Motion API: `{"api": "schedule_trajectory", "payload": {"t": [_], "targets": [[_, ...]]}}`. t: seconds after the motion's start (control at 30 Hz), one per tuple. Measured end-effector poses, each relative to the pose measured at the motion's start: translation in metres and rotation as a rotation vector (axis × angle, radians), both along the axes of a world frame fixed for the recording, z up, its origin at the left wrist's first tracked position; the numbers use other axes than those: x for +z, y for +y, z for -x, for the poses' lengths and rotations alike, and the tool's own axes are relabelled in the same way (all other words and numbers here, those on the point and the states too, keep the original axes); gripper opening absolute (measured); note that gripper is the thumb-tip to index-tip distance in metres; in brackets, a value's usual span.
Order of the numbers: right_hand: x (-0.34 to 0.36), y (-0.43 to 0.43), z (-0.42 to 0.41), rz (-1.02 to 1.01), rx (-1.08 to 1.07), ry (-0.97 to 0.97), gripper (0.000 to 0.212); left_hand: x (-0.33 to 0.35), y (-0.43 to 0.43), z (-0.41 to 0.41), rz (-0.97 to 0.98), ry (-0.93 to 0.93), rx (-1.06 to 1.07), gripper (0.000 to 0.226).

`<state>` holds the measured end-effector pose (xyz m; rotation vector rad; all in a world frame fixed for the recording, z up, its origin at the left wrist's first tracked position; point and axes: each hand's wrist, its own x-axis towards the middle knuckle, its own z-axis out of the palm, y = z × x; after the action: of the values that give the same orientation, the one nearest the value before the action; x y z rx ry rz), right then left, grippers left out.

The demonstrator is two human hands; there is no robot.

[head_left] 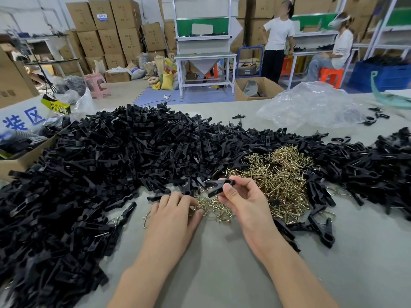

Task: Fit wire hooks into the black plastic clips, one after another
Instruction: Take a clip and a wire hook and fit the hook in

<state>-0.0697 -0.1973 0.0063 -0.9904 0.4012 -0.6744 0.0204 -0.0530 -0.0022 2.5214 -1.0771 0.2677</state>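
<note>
Over table [211, 265], right hand [242, 202] around black clip [219, 186], left hand [173, 213] pinched on wire hooks [212, 206]

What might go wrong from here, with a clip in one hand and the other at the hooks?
1. The hooks by the left hand lie tangled; several may lift together.
2. The right hand only pinches the clip, so it could twist or slip when a hook is pushed in.
3. The clip pile crowds the hooks; loose clips may slide among them.
</note>
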Motion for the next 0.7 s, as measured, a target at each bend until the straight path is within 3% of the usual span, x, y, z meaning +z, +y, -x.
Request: {"api": "schedule_trajectory", "payload": {"t": [0.07,0.33,0.57,0.7], "targets": [[-0.002,0.002,0.004,-0.013,-0.003,0.0,0.02,0.0,-0.002,0.002,0.08,0.041,-0.034,0.008],[-0.002,0.0,0.014,-0.057,0.06,-0.067,0.035,0.005,-0.003,0.005,0.55,0.349,-0.123,0.014],[0.003,-0.004,0.005,-0.14,0.082,-0.101,0.034,0.004,-0.004,0.005,0.434,0.349,-0.072,0.03],[0.002,-0.003,0.004,-0.132,0.123,-0.088,0.032,0.001,-0.005,0.007,0.39,0.335,-0.05,0.015]]}}
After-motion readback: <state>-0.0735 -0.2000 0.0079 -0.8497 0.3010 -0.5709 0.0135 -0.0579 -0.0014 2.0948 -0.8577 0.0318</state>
